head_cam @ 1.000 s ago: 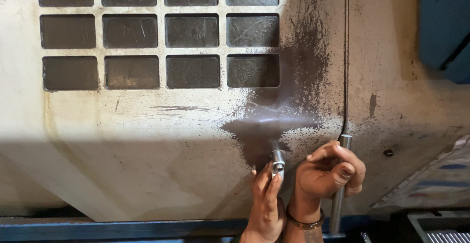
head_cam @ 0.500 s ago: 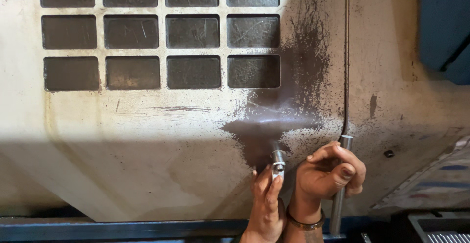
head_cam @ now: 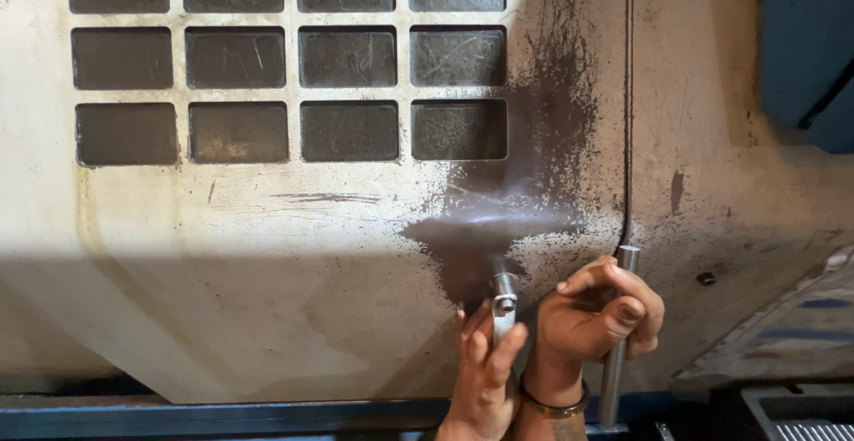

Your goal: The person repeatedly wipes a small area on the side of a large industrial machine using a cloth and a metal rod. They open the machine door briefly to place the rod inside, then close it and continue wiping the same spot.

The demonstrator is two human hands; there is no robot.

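My left hand (head_cam: 485,365) holds a small grey metal piece (head_cam: 503,294) upright against a dirty cream machine panel (head_cam: 267,254). Just to its right, my right hand (head_cam: 596,316) is closed around a metal tube (head_cam: 616,352) with a thin dark hose (head_cam: 628,94) running up from its top. A bracelet sits on the right wrist. A dark wet-looking stain (head_cam: 507,219) spreads on the panel above the metal piece.
A grid of dark rectangular window panes (head_cam: 294,59) fills the upper left of the panel. A blue surface (head_cam: 805,41) is at the upper right. A blue rail (head_cam: 222,416) runs along the bottom, with a grey ribbed part (head_cam: 801,419) at the lower right.
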